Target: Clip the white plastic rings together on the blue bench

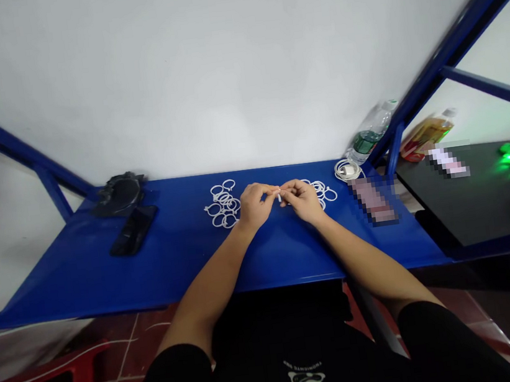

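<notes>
My left hand (255, 205) and my right hand (302, 200) meet fingertip to fingertip above the middle of the blue table (189, 262). Both are closed in a pinch on a small white plastic piece (279, 198), most of which the fingers cover; its full shape cannot be made out. Beside the left hand lies a loose pile of white plastic rings (223, 203) with small nubs, like curtain rings. A second group of such rings (329, 194) lies behind and beside the right hand, partly hidden by it.
At the table's left are a dark phone (134, 230) and a black strapped object (120, 193). On the right are a coiled white cable with charger (349, 170), a blurred-out flat item (373, 200) and a leaning plastic bottle (368, 138). Blue metal posts (54, 191) flank both sides.
</notes>
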The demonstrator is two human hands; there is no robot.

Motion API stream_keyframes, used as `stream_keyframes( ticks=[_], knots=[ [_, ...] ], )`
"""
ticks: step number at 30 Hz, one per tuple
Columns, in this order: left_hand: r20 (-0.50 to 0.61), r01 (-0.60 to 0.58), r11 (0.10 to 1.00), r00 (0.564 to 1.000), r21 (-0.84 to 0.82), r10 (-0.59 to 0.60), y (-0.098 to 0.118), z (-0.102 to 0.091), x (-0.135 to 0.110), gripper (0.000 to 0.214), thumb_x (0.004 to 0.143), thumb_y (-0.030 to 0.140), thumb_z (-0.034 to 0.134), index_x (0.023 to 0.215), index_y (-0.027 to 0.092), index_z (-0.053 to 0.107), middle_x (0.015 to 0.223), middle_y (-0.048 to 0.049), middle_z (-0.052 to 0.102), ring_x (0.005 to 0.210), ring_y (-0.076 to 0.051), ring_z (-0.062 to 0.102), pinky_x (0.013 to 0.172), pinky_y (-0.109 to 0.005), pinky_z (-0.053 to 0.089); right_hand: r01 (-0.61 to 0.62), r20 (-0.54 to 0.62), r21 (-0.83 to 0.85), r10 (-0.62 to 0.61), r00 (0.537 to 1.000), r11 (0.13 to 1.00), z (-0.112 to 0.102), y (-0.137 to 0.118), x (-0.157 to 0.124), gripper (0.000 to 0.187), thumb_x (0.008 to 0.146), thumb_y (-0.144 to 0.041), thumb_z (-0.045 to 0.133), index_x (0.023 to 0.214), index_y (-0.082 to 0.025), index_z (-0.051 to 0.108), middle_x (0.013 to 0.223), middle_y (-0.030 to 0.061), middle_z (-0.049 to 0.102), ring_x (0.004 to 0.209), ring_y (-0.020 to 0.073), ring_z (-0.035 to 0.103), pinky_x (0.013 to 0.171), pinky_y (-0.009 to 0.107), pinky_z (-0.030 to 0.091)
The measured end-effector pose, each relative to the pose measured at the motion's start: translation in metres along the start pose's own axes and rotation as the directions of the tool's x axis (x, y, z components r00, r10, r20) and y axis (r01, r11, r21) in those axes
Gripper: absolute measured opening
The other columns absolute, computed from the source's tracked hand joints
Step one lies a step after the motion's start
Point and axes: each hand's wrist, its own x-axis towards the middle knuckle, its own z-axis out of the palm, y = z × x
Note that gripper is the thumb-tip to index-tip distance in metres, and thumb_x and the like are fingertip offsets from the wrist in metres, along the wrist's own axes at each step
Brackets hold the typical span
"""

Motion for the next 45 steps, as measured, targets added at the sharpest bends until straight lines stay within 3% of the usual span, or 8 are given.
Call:
stream_keyframes(
  ticks=[5,13,25,27,30,36,41,45],
  knots=[
    [0.004,0.049,0.998,0.999,0.032,-0.049,0.002,0.0,-0.002,0.02,0.097,0.034,0.071,0.082,0.024,0.063,0.089,-0.0025,0.08,0.085,-0.018,0.075,0.083,-0.039,0.059,0.007,0.001,-0.004,-0.007,1.0,1.0,0.0,-0.002,-0.001,0.043,0.086,-0.062,0.075,0.093,-0.02,0.066,0.069,-0.0002,0.07,0.058,0.0143,0.067,0.054,0.025,0.052],
    [0.046,0.018,0.996,0.999,0.093,-0.023,-0.004,-0.004,0.0,0.018,0.095,0.036,0.075,0.107,0.023,0.072,0.093,-0.0038,0.081,0.085,-0.019,0.076,0.085,-0.039,0.059,0.076,-0.066,-0.116,-0.084,0.994,0.99,-0.003,0.001,-0.003,0.04,0.089,-0.06,0.072,0.095,-0.021,0.068,0.074,0.0009,0.07,0.061,0.0151,0.067,0.058,0.028,0.055],
    [0.121,0.014,0.995,0.992,0.098,-0.026,-0.006,-0.005,0.002,0.014,0.096,0.03,0.071,0.107,0.021,0.072,0.09,-0.0036,0.078,0.078,-0.017,0.071,0.081,-0.034,0.058,0.174,0.046,-0.246,-0.168,0.985,0.954,-0.009,-0.001,-0.003,0.032,0.096,-0.052,0.067,0.107,-0.022,0.069,0.079,0.0013,0.073,0.062,0.0151,0.066,0.06,0.028,0.053],
    [0.235,-0.012,0.992,0.972,0.129,-0.019,-0.013,-0.01,0.005,0.012,0.097,0.029,0.07,0.106,0.023,0.074,0.091,-0.0037,0.079,0.079,-0.018,0.071,0.083,-0.035,0.056,0.246,0.104,-0.361,-0.223,0.969,0.9,-0.013,0.001,-0.001,0.029,0.099,-0.046,0.063,0.113,-0.022,0.071,0.086,0.0038,0.076,0.068,0.0168,0.068,0.065,0.03,0.054],
    [0.458,-0.08,0.979,0.889,0.189,-0.015,-0.037,-0.032,0.012,0.013,0.095,0.028,0.07,0.106,0.026,0.077,0.101,-0.0051,0.079,0.093,-0.023,0.071,0.09,-0.041,0.055,0.342,0.209,-0.581,-0.271,0.94,0.738,-0.023,0.003,0.004,0.024,0.101,-0.036,0.058,0.114,-0.023,0.075,0.096,0.0075,0.078,0.078,0.0204,0.07,0.075,0.034,0.054],
    [0.466,0.023,0.904,0.851,0.427,-0.241,-0.1,-0.085,0.012,0.009,0.079,0.03,0.08,0.088,0.029,0.081,0.117,-0.01,0.075,0.108,-0.033,0.066,0.098,-0.052,0.053,0.311,0.224,-0.804,-0.227,0.948,0.507,-0.047,0.005,0.013,0.024,0.098,-0.025,0.06,0.114,-0.023,0.079,0.099,0.0098,0.075,0.09,0.0251,0.069,0.079,0.035,0.053],
    [0.532,0.056,0.87,0.771,0.49,-0.349,-0.114,-0.088,0.0,0.014,0.072,0.025,0.08,0.084,0.031,0.082,0.119,-0.0082,0.074,0.112,-0.031,0.064,0.103,-0.048,0.05,0.225,0.157,-0.841,-0.177,0.972,0.492,-0.052,0.002,0.013,0.019,0.097,-0.035,0.067,0.101,-0.023,0.081,0.094,0.0078,0.072,0.077,0.0209,0.067,0.068,0.032,0.049],
    [0.494,0.118,0.85,0.769,0.513,-0.404,-0.11,-0.077,-0.004,0.018,0.071,0.026,0.08,0.088,0.033,0.083,0.118,-0.0089,0.075,0.115,-0.032,0.063,0.108,-0.053,0.045,0.3,0.239,-0.767,-0.181,0.954,0.568,-0.046,0.0,0.012,0.018,0.098,-0.033,0.066,0.107,-0.023,0.079,0.094,0.007,0.074,0.085,0.0222,0.069,0.074,0.033,0.051]
  ],
)
